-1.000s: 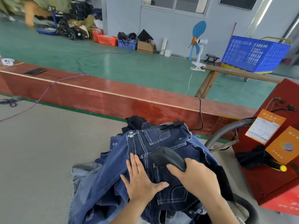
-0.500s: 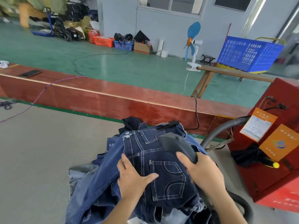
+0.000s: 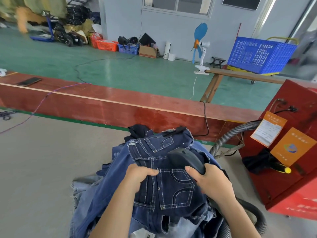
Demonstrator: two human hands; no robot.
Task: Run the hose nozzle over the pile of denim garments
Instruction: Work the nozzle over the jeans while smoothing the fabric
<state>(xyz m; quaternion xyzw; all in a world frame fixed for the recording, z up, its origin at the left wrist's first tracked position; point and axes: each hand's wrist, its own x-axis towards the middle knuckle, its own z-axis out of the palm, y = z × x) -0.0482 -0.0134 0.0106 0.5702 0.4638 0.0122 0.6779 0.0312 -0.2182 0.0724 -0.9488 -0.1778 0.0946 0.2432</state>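
A pile of dark blue denim garments [image 3: 164, 189] lies on the grey table in front of me, a stitched back pocket facing up. My right hand [image 3: 211, 182] grips the black hose nozzle [image 3: 187, 158], whose head rests on the top garment at the pile's right side. My left hand [image 3: 139, 176] has its fingers curled into the denim beside the pocket, bunching the fabric. The grey ribbed hose [image 3: 229, 136] runs from the red machine and loops round behind my right forearm.
A red machine [image 3: 288, 152] with orange labels stands close on the right. A red wooden ledge [image 3: 120, 107] borders the far side of the grey table [image 3: 42, 169]. A phone [image 3: 29, 81] and a purple cord lie on the ledge at left.
My left hand went from lying flat on the denim to gripping it. The nozzle slid to the right and away from me across the top garment.
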